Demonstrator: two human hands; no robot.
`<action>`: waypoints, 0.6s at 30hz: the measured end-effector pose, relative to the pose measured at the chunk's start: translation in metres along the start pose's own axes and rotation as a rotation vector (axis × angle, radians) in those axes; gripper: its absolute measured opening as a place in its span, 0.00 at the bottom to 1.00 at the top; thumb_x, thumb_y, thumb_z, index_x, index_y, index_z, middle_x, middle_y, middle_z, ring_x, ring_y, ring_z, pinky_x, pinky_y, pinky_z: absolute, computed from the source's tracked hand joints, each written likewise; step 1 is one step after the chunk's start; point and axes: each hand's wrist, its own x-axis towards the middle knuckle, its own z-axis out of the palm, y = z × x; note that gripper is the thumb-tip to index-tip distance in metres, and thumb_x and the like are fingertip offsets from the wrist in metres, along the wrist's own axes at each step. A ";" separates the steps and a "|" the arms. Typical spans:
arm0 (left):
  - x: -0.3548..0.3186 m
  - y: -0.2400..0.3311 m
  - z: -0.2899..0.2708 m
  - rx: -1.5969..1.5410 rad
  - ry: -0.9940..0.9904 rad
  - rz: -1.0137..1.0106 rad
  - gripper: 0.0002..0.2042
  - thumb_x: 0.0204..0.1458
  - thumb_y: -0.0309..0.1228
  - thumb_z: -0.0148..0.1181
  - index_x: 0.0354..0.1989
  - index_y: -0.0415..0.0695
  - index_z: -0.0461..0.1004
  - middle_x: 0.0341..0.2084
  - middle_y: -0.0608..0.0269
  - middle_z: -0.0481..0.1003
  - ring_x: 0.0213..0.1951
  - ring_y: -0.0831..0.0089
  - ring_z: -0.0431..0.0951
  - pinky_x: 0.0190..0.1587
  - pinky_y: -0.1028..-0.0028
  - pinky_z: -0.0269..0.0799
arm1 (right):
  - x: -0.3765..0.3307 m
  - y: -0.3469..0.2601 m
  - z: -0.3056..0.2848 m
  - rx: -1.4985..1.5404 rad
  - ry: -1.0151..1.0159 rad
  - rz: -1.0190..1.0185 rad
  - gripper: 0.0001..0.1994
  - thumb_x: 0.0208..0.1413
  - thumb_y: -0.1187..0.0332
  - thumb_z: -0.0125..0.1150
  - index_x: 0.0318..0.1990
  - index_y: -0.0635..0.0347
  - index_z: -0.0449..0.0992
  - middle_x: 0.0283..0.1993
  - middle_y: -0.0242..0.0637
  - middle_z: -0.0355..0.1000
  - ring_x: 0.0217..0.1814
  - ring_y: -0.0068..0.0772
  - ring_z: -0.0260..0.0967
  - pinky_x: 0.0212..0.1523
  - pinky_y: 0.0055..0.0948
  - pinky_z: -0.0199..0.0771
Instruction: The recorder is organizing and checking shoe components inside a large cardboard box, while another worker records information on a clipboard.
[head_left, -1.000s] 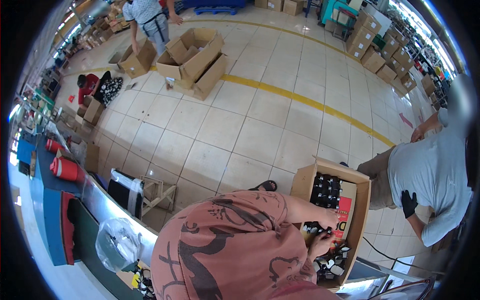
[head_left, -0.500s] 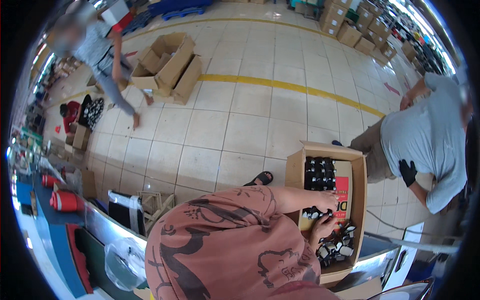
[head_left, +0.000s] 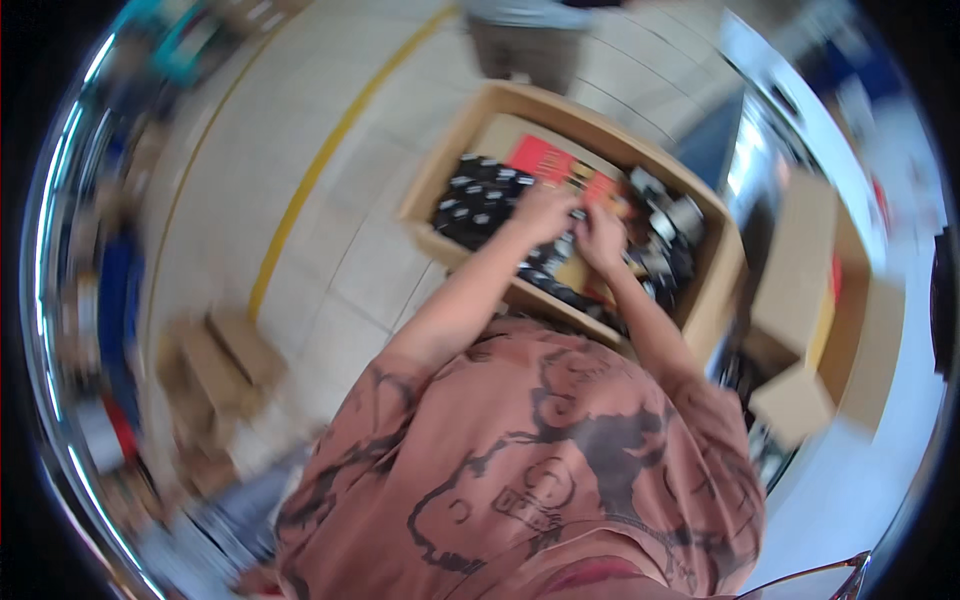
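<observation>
An open cardboard box [head_left: 722, 290] stands on the tiled floor in front of me. It holds several small black parts [head_left: 478, 205] and a red printed sheet [head_left: 545, 160]. Both my bare forearms reach up from my salmon patterned shirt into it. My left hand [head_left: 545, 210] lies at the edge of the red sheet, over the black parts. My right hand [head_left: 600, 235] is close beside it, fingers curled down among more parts. The picture is blurred, so I cannot make out whether either hand holds anything.
Another person in a grey top and brown trousers [head_left: 530, 35] stands just beyond the box. A yellow line [head_left: 300, 190] runs across the floor tiles. More cardboard boxes are at the right [head_left: 810, 300] and lower left [head_left: 215, 370]. A shiny metal edge [head_left: 745, 150] borders the box's right side.
The view has swung round sharply and blurred. The box has shifted from the lower right to the upper middle of the picture. Both my hands are still in it.
</observation>
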 end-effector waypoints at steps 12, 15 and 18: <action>0.016 -0.033 -0.002 0.065 -0.299 0.160 0.15 0.35 0.34 0.63 0.36 0.51 0.76 0.34 0.60 0.73 0.42 0.60 0.71 0.51 0.59 0.61 | 0.009 -0.054 -0.024 -0.126 -0.470 0.577 0.21 0.44 0.65 0.55 0.49 0.55 0.63 0.41 0.47 0.73 0.44 0.46 0.71 0.43 0.41 0.69; 0.009 -0.037 0.000 0.041 -0.285 0.184 0.14 0.38 0.36 0.63 0.36 0.52 0.75 0.36 0.59 0.70 0.44 0.58 0.68 0.49 0.59 0.62 | -0.014 -0.086 -0.020 -0.143 -0.109 0.745 0.20 0.42 0.66 0.57 0.47 0.54 0.68 0.40 0.45 0.71 0.43 0.47 0.69 0.41 0.40 0.70; 0.008 -0.042 -0.004 0.000 -0.317 0.195 0.13 0.40 0.38 0.62 0.37 0.54 0.75 0.37 0.60 0.70 0.45 0.58 0.67 0.50 0.57 0.61 | -0.043 -0.097 -0.033 -0.175 0.384 0.658 0.17 0.42 0.71 0.56 0.44 0.54 0.71 0.41 0.45 0.69 0.45 0.46 0.66 0.44 0.39 0.68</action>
